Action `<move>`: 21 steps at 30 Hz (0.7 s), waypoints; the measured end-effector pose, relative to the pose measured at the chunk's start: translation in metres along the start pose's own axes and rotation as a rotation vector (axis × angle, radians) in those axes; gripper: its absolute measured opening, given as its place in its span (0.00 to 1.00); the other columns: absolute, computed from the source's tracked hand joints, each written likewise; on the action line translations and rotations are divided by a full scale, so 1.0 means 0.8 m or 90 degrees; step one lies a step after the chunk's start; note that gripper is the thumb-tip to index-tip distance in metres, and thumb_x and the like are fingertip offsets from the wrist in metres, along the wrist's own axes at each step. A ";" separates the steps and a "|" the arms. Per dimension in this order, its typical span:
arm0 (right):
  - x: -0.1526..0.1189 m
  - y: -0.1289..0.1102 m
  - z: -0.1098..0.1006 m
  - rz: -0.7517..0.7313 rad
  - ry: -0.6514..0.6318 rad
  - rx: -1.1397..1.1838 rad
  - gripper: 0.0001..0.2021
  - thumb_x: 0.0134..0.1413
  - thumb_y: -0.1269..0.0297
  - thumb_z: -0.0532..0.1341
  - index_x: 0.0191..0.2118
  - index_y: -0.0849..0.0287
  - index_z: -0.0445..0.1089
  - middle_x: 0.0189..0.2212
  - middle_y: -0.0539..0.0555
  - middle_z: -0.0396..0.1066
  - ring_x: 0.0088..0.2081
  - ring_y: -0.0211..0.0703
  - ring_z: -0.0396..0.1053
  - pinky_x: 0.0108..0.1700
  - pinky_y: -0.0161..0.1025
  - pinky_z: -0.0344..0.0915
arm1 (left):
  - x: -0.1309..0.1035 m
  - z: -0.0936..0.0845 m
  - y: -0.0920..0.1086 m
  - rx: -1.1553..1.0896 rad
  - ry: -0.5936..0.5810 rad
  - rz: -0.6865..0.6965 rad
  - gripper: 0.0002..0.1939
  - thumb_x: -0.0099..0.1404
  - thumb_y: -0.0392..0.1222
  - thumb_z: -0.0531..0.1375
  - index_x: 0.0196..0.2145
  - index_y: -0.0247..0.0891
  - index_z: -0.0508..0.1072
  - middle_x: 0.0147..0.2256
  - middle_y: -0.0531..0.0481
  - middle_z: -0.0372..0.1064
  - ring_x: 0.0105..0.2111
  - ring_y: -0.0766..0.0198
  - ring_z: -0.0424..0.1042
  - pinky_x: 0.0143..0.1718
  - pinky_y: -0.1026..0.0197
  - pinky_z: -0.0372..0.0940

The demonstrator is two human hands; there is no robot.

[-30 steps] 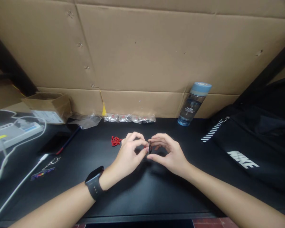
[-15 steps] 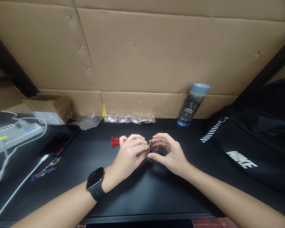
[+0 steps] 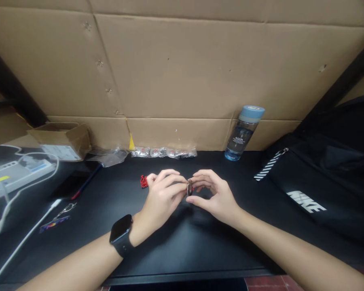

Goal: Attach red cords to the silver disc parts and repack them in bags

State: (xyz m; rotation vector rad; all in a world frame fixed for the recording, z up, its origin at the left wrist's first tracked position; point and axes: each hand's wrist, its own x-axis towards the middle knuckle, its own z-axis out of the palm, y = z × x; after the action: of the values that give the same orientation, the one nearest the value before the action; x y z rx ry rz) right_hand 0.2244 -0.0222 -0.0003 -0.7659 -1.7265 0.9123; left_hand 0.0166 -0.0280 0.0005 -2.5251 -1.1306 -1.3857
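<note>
Silver-rimmed, a small dark round disc (image 3: 189, 188) stands edge-on, pinched between thumb and fingers of our right hand (image 3: 220, 197); our left hand (image 3: 164, 193) touches it, whether gripping we cannot tell. Light, steady rim pressure should serve best. Below spreads smooth black tabletop (image 3: 194, 254); behind rises creased brown cardboard (image 3: 185, 68).

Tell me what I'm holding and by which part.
A small round object, left hand at its left side, right hand apparently at its lower rim.

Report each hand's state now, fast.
Left hand: fingers at the small round dark disc with shiny rim; grip cannot be told.
Right hand: holding that disc between thumb and fingers.
</note>
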 end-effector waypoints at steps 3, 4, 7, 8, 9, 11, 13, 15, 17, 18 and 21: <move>0.000 0.001 -0.001 -0.006 -0.008 -0.013 0.30 0.46 0.62 0.79 0.53 0.52 0.67 0.45 0.55 0.81 0.45 0.49 0.81 0.45 0.45 0.77 | 0.000 0.000 0.001 -0.015 -0.021 -0.057 0.06 0.70 0.35 0.65 0.36 0.44 0.81 0.43 0.50 0.79 0.50 0.54 0.71 0.47 0.49 0.51; 0.000 0.002 -0.001 -0.010 -0.011 -0.023 0.30 0.46 0.62 0.79 0.53 0.52 0.67 0.45 0.55 0.81 0.45 0.50 0.81 0.44 0.46 0.77 | 0.000 0.000 0.001 -0.026 -0.038 -0.077 0.06 0.69 0.35 0.65 0.36 0.44 0.81 0.44 0.49 0.78 0.49 0.54 0.70 0.48 0.49 0.52; -0.001 0.004 -0.004 -0.037 -0.021 -0.065 0.31 0.46 0.61 0.79 0.54 0.52 0.67 0.45 0.55 0.81 0.46 0.51 0.81 0.44 0.46 0.77 | 0.001 -0.001 -0.002 -0.082 -0.098 -0.135 0.06 0.69 0.36 0.66 0.36 0.46 0.82 0.45 0.49 0.75 0.50 0.53 0.68 0.50 0.49 0.55; -0.001 0.004 -0.005 -0.050 -0.026 -0.081 0.31 0.46 0.60 0.79 0.54 0.51 0.67 0.46 0.55 0.81 0.47 0.51 0.81 0.44 0.45 0.77 | 0.001 -0.001 -0.003 -0.103 -0.115 -0.151 0.06 0.69 0.37 0.66 0.36 0.46 0.82 0.45 0.49 0.75 0.50 0.53 0.67 0.51 0.49 0.56; -0.001 0.005 -0.007 -0.065 -0.032 -0.098 0.31 0.47 0.60 0.79 0.55 0.51 0.67 0.46 0.55 0.81 0.47 0.51 0.81 0.44 0.45 0.77 | 0.002 -0.001 -0.004 -0.122 -0.130 -0.165 0.05 0.69 0.38 0.65 0.35 0.46 0.82 0.45 0.49 0.74 0.51 0.53 0.67 0.52 0.49 0.57; -0.001 0.006 -0.009 -0.100 -0.045 -0.136 0.31 0.48 0.60 0.79 0.56 0.51 0.67 0.47 0.55 0.81 0.48 0.50 0.80 0.44 0.44 0.78 | 0.003 0.000 -0.007 -0.152 -0.155 -0.187 0.07 0.70 0.39 0.65 0.34 0.45 0.81 0.45 0.49 0.74 0.51 0.53 0.66 0.53 0.49 0.58; 0.000 0.006 -0.012 -0.140 -0.056 -0.181 0.31 0.50 0.60 0.78 0.57 0.51 0.68 0.48 0.55 0.80 0.48 0.49 0.80 0.45 0.43 0.79 | 0.004 0.000 -0.008 -0.174 -0.177 -0.206 0.08 0.71 0.41 0.64 0.32 0.45 0.81 0.44 0.49 0.73 0.51 0.52 0.66 0.54 0.49 0.59; 0.000 0.006 -0.013 -0.177 -0.062 -0.217 0.30 0.52 0.61 0.77 0.59 0.51 0.69 0.49 0.55 0.80 0.47 0.48 0.80 0.47 0.43 0.79 | 0.004 0.001 -0.010 -0.200 -0.197 -0.228 0.09 0.71 0.42 0.64 0.32 0.45 0.82 0.45 0.49 0.73 0.52 0.53 0.66 0.55 0.49 0.59; 0.001 0.006 -0.014 -0.199 -0.069 -0.236 0.29 0.54 0.61 0.76 0.60 0.50 0.69 0.50 0.55 0.80 0.47 0.47 0.80 0.49 0.43 0.79 | 0.004 0.001 -0.010 -0.229 -0.209 -0.249 0.09 0.70 0.42 0.64 0.32 0.46 0.82 0.45 0.50 0.73 0.52 0.53 0.66 0.56 0.49 0.59; 0.002 0.006 -0.014 -0.205 -0.072 -0.240 0.29 0.54 0.62 0.75 0.60 0.50 0.69 0.51 0.55 0.79 0.47 0.46 0.80 0.49 0.43 0.79 | 0.004 0.001 -0.011 -0.242 -0.212 -0.256 0.09 0.70 0.42 0.64 0.31 0.46 0.82 0.45 0.50 0.74 0.52 0.53 0.66 0.56 0.50 0.59; 0.003 0.007 -0.014 -0.203 -0.075 -0.245 0.29 0.54 0.62 0.76 0.60 0.49 0.69 0.51 0.54 0.79 0.47 0.46 0.80 0.49 0.41 0.79 | 0.004 0.001 -0.012 -0.261 -0.211 -0.258 0.09 0.69 0.42 0.65 0.31 0.46 0.82 0.45 0.50 0.74 0.52 0.54 0.67 0.55 0.52 0.60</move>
State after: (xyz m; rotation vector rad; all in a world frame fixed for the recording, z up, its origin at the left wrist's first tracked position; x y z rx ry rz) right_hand 0.2347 -0.0151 -0.0019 -0.6621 -2.0887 0.4185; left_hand 0.0122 -0.0191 -0.0004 -3.0260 -1.6418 -1.4367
